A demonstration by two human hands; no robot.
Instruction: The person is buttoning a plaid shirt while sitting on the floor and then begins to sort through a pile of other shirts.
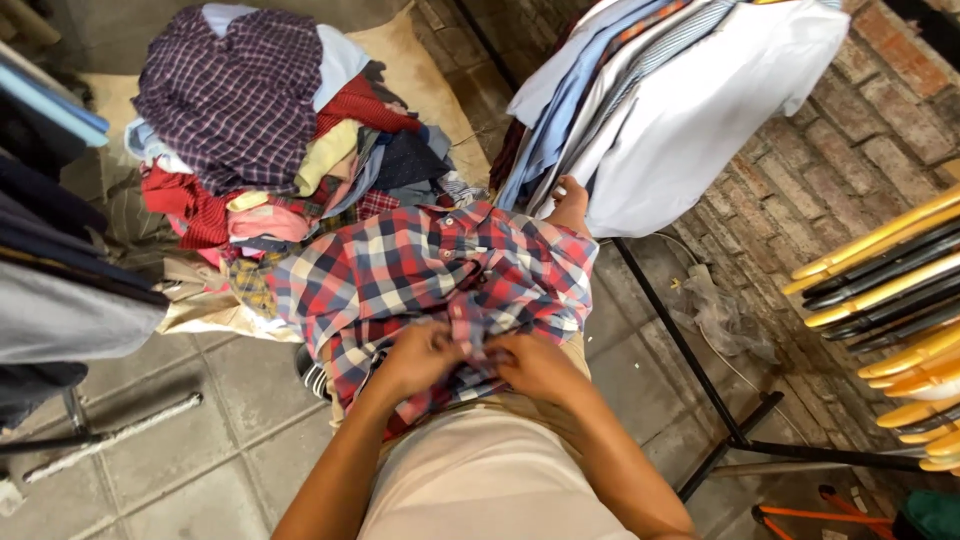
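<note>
A: Where is the checked shirt?

B: The red, white and blue checked shirt (440,275) lies draped over the person's lap and knee, collar end away from them, hem end toward the waist. One bare foot (572,203) pokes out past its far edge.

A: And the hands?

B: Both sit at the shirt's near end, close together, almost touching. The left hand (418,357) has its grip clenched on a fold of the cloth. The right hand (537,366) pinches the front strip of the same shirt, fingers curled in. Whether a button is between the fingers, I cannot tell.

A: Anything holding the other clothes?

B: No basket or box that I can see. A heap of clothes (275,150) is piled on a tan cloth sheet (420,70) spread on the floor, just beyond the shirt. On top is a dark purple checked shirt (235,95); below it are red, yellow, pink and grey pieces, tangled.

A: The rails?

B: A black metal rack (700,380) on the right carries hung shirts (680,100), white and pale blue, packed tight. At the far right edge, a row of yellow and black hangers (890,300) is bunched together. Dark garments (50,250) hang on the left. The floor (210,410) is grey tile; a brick wall (860,130) stands behind the rack.
</note>
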